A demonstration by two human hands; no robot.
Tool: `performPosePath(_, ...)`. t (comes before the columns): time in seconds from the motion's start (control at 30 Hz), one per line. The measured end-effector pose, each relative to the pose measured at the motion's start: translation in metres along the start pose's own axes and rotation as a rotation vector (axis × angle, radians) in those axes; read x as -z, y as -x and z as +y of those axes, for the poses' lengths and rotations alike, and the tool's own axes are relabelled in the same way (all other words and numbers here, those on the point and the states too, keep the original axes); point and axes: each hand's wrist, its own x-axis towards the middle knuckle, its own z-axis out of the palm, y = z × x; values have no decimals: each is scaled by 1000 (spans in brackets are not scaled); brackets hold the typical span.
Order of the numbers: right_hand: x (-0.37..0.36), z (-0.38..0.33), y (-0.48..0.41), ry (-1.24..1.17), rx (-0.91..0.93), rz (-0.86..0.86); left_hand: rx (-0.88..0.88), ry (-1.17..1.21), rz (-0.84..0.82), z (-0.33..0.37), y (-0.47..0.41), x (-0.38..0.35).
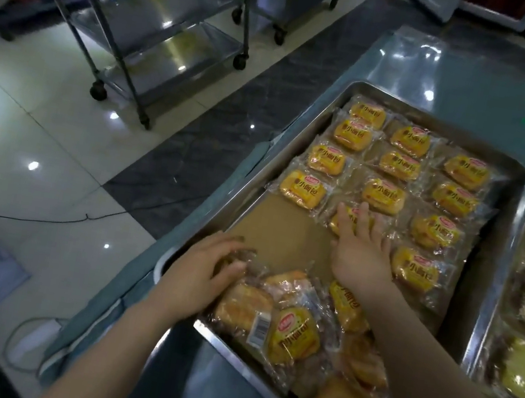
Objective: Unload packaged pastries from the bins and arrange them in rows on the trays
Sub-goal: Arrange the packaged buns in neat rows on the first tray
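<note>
While pressing packet (pixel 350 213) w/ flat, released right hand (pixel 358 249), square it to row; w/ left hand (pixel 206 276) gripping second packet (pixel 255 262) from pile (pixel 294 332) at tray's (pixel 296 156) 6 o'clock, lift clean.

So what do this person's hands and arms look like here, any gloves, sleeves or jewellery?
The left hand and right hand are both bare: no gloves, rings, watch or bracelet show. No sleeve is in view anywhere up to the frame edge, and there are no markings or tape.
</note>
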Motion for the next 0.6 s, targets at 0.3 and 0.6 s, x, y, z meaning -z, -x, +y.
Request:
performPosePath(0.3,6,-29,31,-132,20,183,-62,-38,-248,-9,15,4)
performPosePath(0.6,16,-54,90,-42,365,-251,11,1,-147,2,18,17)
